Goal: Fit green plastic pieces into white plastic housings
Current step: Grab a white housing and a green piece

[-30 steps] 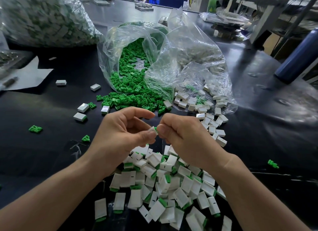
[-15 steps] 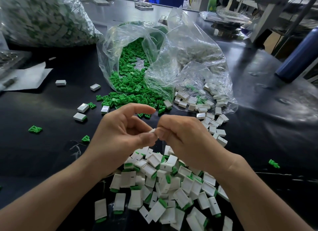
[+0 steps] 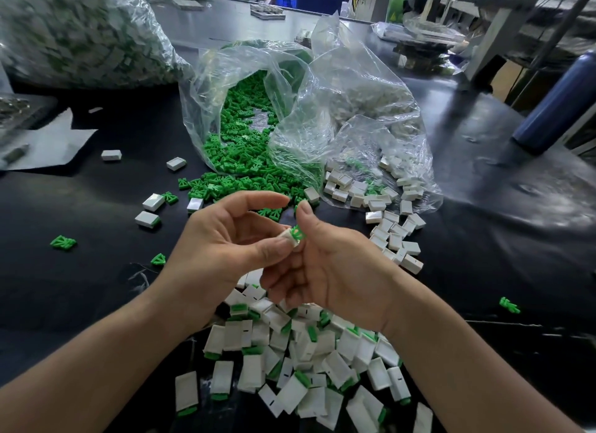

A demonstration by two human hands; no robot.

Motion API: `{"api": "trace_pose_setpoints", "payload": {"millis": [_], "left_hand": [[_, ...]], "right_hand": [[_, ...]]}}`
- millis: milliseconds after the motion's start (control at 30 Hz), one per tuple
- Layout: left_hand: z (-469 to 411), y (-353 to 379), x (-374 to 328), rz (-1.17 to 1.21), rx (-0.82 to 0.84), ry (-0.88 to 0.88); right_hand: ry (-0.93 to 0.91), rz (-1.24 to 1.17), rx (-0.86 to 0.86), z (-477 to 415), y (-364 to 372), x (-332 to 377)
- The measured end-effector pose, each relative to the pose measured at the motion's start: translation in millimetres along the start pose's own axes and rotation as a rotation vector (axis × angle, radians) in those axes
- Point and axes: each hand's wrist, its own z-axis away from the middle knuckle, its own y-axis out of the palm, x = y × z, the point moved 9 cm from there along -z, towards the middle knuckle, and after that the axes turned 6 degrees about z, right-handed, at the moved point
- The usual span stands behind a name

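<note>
Two hands: meeting, mid-scene
Left hand (image 3: 222,248): pinching white housing (image 3: 288,238)
Right hand (image 3: 332,271): thumb above green piece (image 3: 297,233); grip unclear
Long axis: piece juts rightward from housing, toward right hand

Only one view is given, taken from a head-worn camera pointed forward and down; the clear bag of green pieces (image 3: 251,126) is seen close, slightly above centre.

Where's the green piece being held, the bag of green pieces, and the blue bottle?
green piece (image 3: 297,233): head view, its exposed ribbed end.
bag of green pieces (image 3: 209,77): head view, clear upper wall.
blue bottle (image 3: 561,100): head view, middle of body.
</note>
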Motion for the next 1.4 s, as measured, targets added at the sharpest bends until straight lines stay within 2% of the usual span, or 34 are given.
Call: {"api": "trace_pose_setpoints", "payload": {"millis": [133, 233, 433, 633, 1400], "left_hand": [[-0.1, -1.8, 1.8, 0.029, -0.020, 0.006], [-0.6, -1.5, 2.0, 0.037, -0.023, 0.007], [0.8, 0.2, -0.5, 0.046, -0.024, 0.021], [-0.6, -5.3, 1.5, 0.058, -0.045, 0.004], [0.3, -1.2, 0.4, 0.066, -0.004, 0.004]], "right_hand": [[-0.034, -0.055, -0.087, -0.6, -4.8, 1.5], [-0.049, -0.070, -0.087, -1.4, -3.6, 1.6], [-0.063, -0.003, -0.076, -0.7, -5.9, 3.4], [-0.131, 0.219, -0.167, 0.6, -13.5, 8.1], [-0.173, 0.312, -0.197, 5.1, -13.6, 15.6]]}}
